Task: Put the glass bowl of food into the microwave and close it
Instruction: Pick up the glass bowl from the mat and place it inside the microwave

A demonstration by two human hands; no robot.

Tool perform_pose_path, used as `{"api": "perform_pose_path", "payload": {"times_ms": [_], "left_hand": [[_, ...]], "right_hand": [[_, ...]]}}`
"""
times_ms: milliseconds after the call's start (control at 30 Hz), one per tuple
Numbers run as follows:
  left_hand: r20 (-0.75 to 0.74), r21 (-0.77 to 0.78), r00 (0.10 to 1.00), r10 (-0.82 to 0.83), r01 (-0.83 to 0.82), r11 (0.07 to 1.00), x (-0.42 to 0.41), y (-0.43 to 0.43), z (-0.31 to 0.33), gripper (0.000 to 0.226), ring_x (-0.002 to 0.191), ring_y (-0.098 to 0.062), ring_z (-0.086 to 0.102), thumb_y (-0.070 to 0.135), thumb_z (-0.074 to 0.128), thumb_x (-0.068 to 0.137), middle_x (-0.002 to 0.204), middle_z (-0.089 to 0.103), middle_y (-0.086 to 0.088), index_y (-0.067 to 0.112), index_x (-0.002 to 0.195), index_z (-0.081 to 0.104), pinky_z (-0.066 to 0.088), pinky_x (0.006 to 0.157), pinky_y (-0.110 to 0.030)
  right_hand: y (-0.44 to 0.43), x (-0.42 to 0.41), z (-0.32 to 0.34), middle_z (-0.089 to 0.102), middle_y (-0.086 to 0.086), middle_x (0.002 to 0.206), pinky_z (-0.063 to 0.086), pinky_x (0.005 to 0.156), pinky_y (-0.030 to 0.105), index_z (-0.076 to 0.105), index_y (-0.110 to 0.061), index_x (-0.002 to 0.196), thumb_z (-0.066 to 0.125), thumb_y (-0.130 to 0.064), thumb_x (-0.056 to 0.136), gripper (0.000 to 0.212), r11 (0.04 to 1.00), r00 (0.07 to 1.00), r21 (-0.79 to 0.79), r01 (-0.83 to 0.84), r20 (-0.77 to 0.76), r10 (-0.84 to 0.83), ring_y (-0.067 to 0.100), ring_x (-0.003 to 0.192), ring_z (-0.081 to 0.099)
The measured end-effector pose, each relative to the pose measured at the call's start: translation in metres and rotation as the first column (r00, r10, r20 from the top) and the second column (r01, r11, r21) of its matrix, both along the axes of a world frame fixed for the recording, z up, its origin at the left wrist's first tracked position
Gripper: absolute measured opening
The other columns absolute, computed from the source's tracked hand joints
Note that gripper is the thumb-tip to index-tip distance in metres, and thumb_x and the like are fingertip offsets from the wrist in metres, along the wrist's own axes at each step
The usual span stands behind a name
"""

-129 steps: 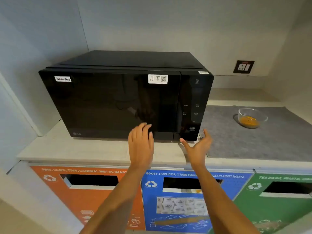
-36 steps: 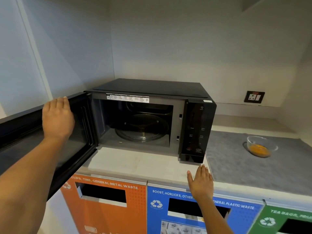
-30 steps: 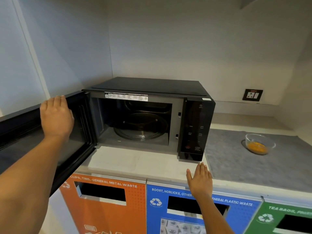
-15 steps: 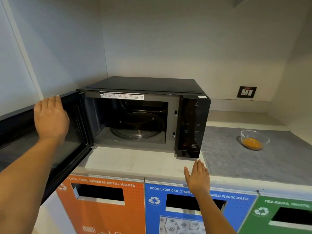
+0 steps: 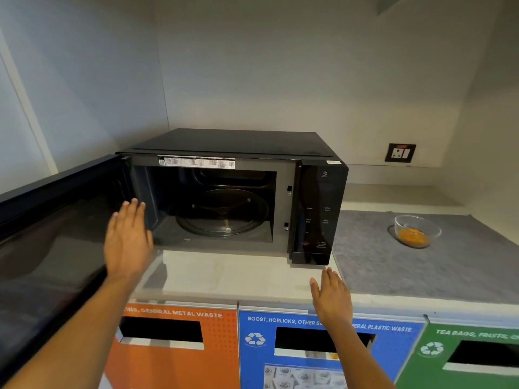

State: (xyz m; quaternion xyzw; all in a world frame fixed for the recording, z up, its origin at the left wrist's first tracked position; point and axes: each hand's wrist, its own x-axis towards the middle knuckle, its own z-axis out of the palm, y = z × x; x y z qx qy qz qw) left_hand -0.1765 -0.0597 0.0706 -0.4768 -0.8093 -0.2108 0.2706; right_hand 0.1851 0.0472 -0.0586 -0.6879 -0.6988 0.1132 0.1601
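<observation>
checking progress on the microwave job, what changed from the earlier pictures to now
The microwave door, shut at first, now stands swung wide to the left. The left hand has let go of it and hangs open before the cavity. The right hand stays open over the counter edge. The glass bowl has not moved from the grey mat.

Black microwave point(image 5: 233, 141), grey mat point(image 5: 421, 270), orange food point(image 5: 412, 237)

We note plain pale walls point(image 5: 280, 66) meeting in a corner, with a black socket plate point(image 5: 400, 153) on the back wall. A pale counter point(image 5: 224, 276) carries a grey mat point(image 5: 421, 270). Below it sit orange point(image 5: 182, 360), blue point(image 5: 252, 360) and green point(image 5: 438, 369) waste-bin fronts.
</observation>
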Motion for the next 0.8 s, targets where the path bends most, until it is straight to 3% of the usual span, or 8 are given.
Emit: {"api": "perform_pose_path", "payload": {"times_ms": [133, 200, 300, 467, 633, 733, 800], "left_hand": [[0.143, -0.026, 0.985, -0.102, 0.107, 0.994, 0.033, 0.019, -0.034, 0.053, 0.134, -0.032, 0.042, 0.003, 0.059, 0.082, 0.141, 0.048, -0.02, -0.003, 0.133, 0.048, 0.03, 0.114, -0.045], [0.213, -0.002, 0.963, -0.166, 0.17, 0.985, 0.054, 0.028, -0.048, 0.047, 0.134, -0.031, 0.043, 0.005, 0.057, 0.085, 0.14, 0.05, -0.017, -0.001, 0.132, 0.05, 0.029, 0.114, -0.043], [0.276, 0.057, 0.918, -0.285, 0.28, 0.958, 0.084, 0.04, -0.062, 0.044, 0.133, -0.029, 0.045, 0.006, 0.056, 0.087, 0.139, 0.053, -0.014, 0.002, 0.131, 0.053, 0.032, 0.113, -0.041], [0.329, 0.149, 0.805, -0.493, 0.472, 0.869, 0.131, 0.062, -0.071, 0.038, 0.129, -0.024, 0.049, 0.011, 0.053, 0.091, 0.136, 0.056, -0.008, 0.01, 0.129, 0.055, 0.035, 0.11, -0.036], [0.307, 0.233, 0.676, -0.67, 0.629, 0.741, 0.186, 0.077, -0.063, 0.036, 0.128, -0.021, 0.051, 0.016, 0.045, 0.093, 0.134, 0.058, -0.001, 0.016, 0.127, 0.057, 0.025, 0.109, -0.024], [0.218, 0.285, 0.541, -0.812, 0.761, 0.583, 0.223, 0.085, -0.057, 0.036, 0.117, -0.018, 0.058, 0.019, 0.042, 0.09, 0.124, 0.065, -0.001, 0.016, 0.119, 0.062, 0.039, 0.104, -0.028], [0.147, 0.322, 0.443, -0.885, 0.824, 0.466, 0.248, 0.093, -0.054, 0.034, 0.115, -0.013, 0.055, 0.017, 0.046, 0.087, 0.12, 0.067, -0.003, 0.013, 0.115, 0.065, 0.04, 0.1, -0.027]], "right_hand": [[0.002, 0.0, 0.003, 0.035, 0.004, 0.15, 0.028, 0.114, 0.036, 0.034, -0.017, 0.141, 0.033, -0.041, 0.096, 0.05, 0.995, 0.993, 0.087, 0.052, -0.113, -0.042, 0.023, 0.137, 0.034], [0.003, 0.0, 0.004, 0.052, 0.008, 0.135, 0.042, 0.105, 0.038, 0.049, -0.015, 0.129, 0.041, -0.033, 0.096, 0.039, 0.985, 0.969, 0.141, 0.096, -0.24, -0.06, 0.024, 0.122, 0.05], [0.004, 0.001, 0.011, 0.062, 0.012, 0.113, 0.053, 0.09, 0.043, 0.057, -0.014, 0.114, 0.047, -0.027, 0.094, 0.026, 0.97, 0.887, 0.145, 0.194, -0.448, -0.111, 0.026, 0.1, 0.061], [0.011, 0.015, 0.029, 0.06, 0.012, 0.104, 0.049, 0.085, 0.04, 0.061, -0.01, 0.106, 0.051, -0.018, 0.092, 0.019, 0.913, 0.859, 0.314, 0.261, -0.507, -0.071, 0.028, 0.095, 0.059], [0.027, 0.05, 0.056, 0.064, 0.017, 0.103, 0.046, 0.084, 0.041, 0.063, -0.003, 0.102, 0.056, -0.01, 0.087, 0.018, 0.859, 0.869, 0.419, 0.293, -0.492, -0.056, 0.032, 0.097, 0.058], [0.037, 0.074, 0.073, 0.061, 0.016, 0.107, 0.042, 0.08, 0.03, 0.061, -0.002, 0.106, 0.055, -0.013, 0.09, 0.021, 0.85, 0.876, 0.432, 0.3, -0.478, -0.067, 0.026, 0.097, 0.057], [0.048, 0.09, 0.081, 0.06, 0.021, 0.108, 0.042, 0.083, 0.034, 0.06, 0.0, 0.106, 0.056, -0.011, 0.089, 0.021, 0.843, 0.878, 0.449, 0.296, -0.475, -0.056, 0.032, 0.1, 0.057]]}}
